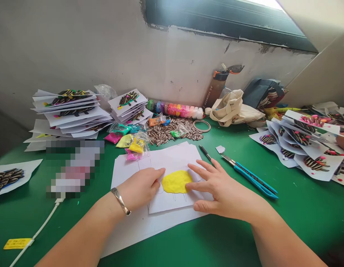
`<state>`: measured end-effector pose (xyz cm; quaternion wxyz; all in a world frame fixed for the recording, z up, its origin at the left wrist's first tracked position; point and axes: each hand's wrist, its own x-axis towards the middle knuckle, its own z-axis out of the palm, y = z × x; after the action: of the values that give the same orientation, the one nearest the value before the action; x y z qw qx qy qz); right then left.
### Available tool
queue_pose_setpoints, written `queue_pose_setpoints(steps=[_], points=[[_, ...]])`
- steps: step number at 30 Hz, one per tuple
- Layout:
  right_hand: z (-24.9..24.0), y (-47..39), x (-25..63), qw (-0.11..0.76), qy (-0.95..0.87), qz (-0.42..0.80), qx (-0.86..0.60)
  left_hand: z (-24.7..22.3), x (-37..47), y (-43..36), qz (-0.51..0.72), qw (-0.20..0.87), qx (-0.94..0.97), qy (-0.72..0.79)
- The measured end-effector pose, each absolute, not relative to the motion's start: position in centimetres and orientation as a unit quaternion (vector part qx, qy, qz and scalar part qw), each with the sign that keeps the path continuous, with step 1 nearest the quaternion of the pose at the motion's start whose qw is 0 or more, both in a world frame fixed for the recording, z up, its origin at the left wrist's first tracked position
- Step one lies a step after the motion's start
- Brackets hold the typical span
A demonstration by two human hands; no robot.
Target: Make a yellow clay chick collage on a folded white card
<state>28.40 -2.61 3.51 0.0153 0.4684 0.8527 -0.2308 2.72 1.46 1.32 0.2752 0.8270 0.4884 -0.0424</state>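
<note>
A flattened yellow clay patch sits on a small white paper with pencil-drawn legs below it. My left hand rests on the paper at the left of the clay, index finger stretched toward the clay's edge and the other fingers partly curled. A silver bracelet circles my left wrist. My right hand is open, fingers spread over the paper, with a fingertip touching the right edge of the clay. Larger white sheets lie beneath the small paper.
Right of the paper lie a blue utility knife and a black pen. Behind are sunflower seeds, bagged clay, a tape roll and a bottle. Seed-decorated paper stacks stand left; another person's hand shows far right.
</note>
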Motion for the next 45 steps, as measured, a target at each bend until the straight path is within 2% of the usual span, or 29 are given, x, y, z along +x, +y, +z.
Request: queue_pose_setpoints(steps=[45], points=[[2.3,-3.4,25.2,-0.015,0.878,-0.19,0.44,1.3,2.8,1.4,-0.03,0.273,0.831,0.483]])
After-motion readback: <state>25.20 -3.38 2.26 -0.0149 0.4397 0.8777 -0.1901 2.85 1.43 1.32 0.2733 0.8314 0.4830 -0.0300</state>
